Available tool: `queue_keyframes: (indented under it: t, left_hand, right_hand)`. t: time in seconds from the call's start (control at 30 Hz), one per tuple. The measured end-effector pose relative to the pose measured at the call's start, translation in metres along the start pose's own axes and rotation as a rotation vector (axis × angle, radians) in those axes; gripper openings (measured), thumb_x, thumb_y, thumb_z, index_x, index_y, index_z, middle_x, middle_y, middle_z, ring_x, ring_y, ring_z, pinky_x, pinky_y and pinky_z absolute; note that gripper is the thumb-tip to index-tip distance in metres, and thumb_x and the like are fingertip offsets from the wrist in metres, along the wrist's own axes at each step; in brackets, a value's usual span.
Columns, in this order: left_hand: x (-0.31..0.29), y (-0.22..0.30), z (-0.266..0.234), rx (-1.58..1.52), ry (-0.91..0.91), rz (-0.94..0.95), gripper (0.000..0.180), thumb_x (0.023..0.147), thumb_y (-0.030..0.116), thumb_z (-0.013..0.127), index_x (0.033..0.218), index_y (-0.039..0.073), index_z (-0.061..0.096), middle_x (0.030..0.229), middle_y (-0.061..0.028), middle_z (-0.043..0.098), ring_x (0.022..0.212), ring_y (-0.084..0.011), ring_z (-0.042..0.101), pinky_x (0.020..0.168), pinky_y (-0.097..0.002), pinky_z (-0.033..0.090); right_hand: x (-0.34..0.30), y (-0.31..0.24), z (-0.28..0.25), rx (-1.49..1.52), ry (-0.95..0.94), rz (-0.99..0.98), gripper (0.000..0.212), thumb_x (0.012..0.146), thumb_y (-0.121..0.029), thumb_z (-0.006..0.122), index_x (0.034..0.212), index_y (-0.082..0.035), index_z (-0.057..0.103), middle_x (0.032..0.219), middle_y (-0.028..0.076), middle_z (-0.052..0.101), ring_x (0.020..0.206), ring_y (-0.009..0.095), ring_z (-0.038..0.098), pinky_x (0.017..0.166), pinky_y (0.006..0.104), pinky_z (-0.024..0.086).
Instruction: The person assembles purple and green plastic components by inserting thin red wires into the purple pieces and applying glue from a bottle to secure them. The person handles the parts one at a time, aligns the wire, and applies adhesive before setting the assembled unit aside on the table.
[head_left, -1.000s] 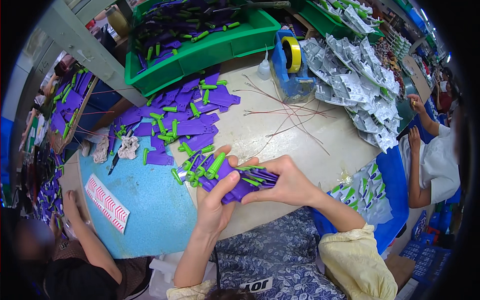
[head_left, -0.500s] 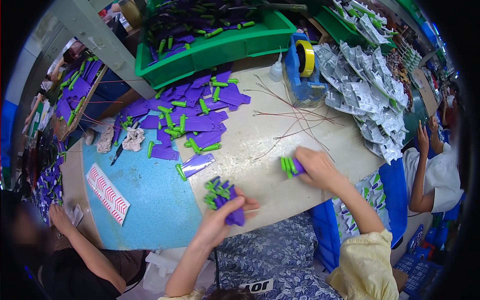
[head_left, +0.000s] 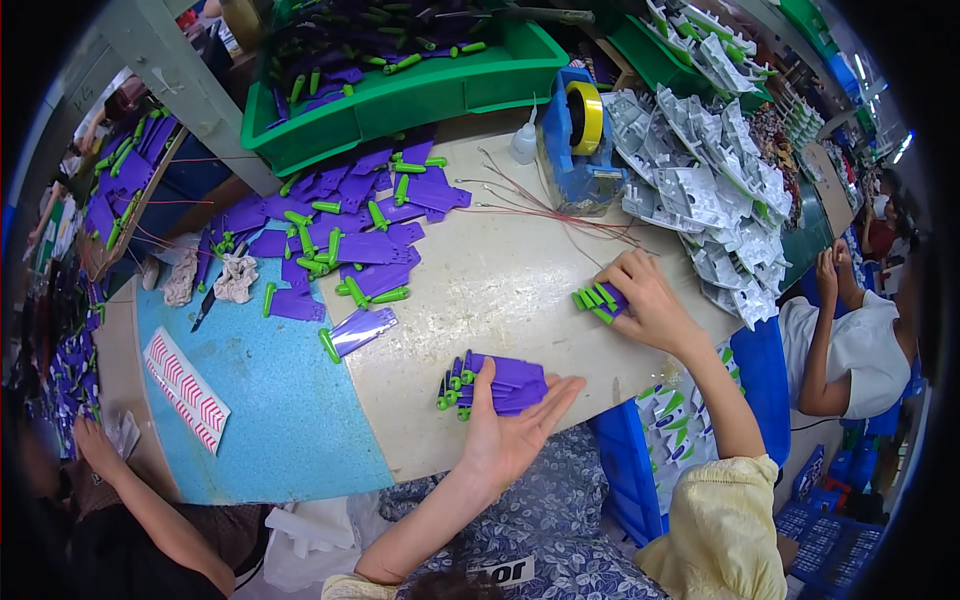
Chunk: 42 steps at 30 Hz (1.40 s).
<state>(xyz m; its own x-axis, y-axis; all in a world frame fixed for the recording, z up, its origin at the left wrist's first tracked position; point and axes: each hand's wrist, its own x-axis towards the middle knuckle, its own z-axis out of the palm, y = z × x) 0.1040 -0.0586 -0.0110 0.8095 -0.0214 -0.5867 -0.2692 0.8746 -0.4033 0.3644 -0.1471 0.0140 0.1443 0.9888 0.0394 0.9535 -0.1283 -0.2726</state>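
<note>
Left hand (head_left: pixel 505 440) is holding a stack of purple pieces (head_left: pixel 515 378), thumb lying across it. Right hand (head_left: pixel 650 303) is gripping a smaller green-ended bundle (head_left: pixel 604 300) over the table (head_left: pixel 455 300). Loose purple pieces (head_left: pixel 372 248) are lying upper left, near a green bin (head_left: pixel 420 103); tape dispenser (head_left: pixel 560 150) is standing beyond.

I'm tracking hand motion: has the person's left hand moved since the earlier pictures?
Yes: the left hand has moved rightward, farther from the blue tabletop section.
</note>
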Motion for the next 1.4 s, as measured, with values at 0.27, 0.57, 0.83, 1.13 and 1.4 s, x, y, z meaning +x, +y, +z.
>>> queue_keyframes:
  t: [0.27,0.57,0.83,1.13,1.4]
  left_hand:
    - [-0.016,-0.005,-0.015,-0.148,-0.212,-0.328,0.104,0.095,0.065,0.051,0.150,-0.016,0.018,0.153,-0.0302,0.034,0.139,-0.0357,0.046,0.111,-0.0386,0.048]
    - [-0.111,0.042,-0.029,0.681,0.205,0.925,0.043,0.105,0.021,0.050,0.143,0.003,0.045,0.116,-0.0137,0.066,0.100,-0.0181,0.065,0.096,-0.0368,0.051]
    - [-0.093,0.095,0.006,0.984,-0.216,1.483,0.012,0.105,0.015,0.043,0.114,0.006,0.043,0.093,-0.0121,0.069,0.081,-0.0178,0.065,0.112,-0.0499,0.042]
    - [-0.088,0.077,0.052,1.516,0.319,1.232,0.039,0.109,0.024,0.044,0.140,0.001,0.043,0.078,-0.0044,0.063,0.069,-0.0082,0.059,0.067,-0.0233,0.048]
    - [-0.068,0.118,0.013,0.791,0.017,0.872,0.037,0.109,0.027,0.046,0.123,-0.006,0.057,0.079,0.0013,0.048,0.063,-0.0064,0.038,0.059,-0.0251,0.037]
  right_hand:
    - [0.074,-0.093,-0.004,0.286,0.098,-0.223,0.054,0.073,-0.015,0.082,0.122,-0.003,0.061,0.117,0.015,0.060,0.112,0.035,0.056,0.096,0.0438,0.047]
    - [0.174,-0.204,0.096,0.116,0.236,-0.709,0.012,0.085,-0.013,0.067,0.087,-0.002,0.064,0.089,0.009,0.064,0.091,0.030,0.062,0.076,0.0440,0.050]
    - [0.112,-0.222,0.031,1.367,-0.554,0.046,0.032,0.088,-0.016,0.075,0.105,0.007,0.061,0.090,0.015,0.070,0.072,0.028,0.071,0.062,0.0345,0.060]
    - [0.112,-0.191,0.021,0.292,-0.084,-0.441,0.019,0.089,-0.008,0.065,0.103,0.005,0.061,0.093,0.021,0.066,0.080,0.036,0.069,0.069,0.0412,0.056]
    - [0.202,-0.148,0.087,0.457,0.272,0.073,0.031,0.079,-0.017,0.080,0.095,0.005,0.064,0.073,0.016,0.064,0.068,0.030,0.066,0.066,0.0404,0.052]
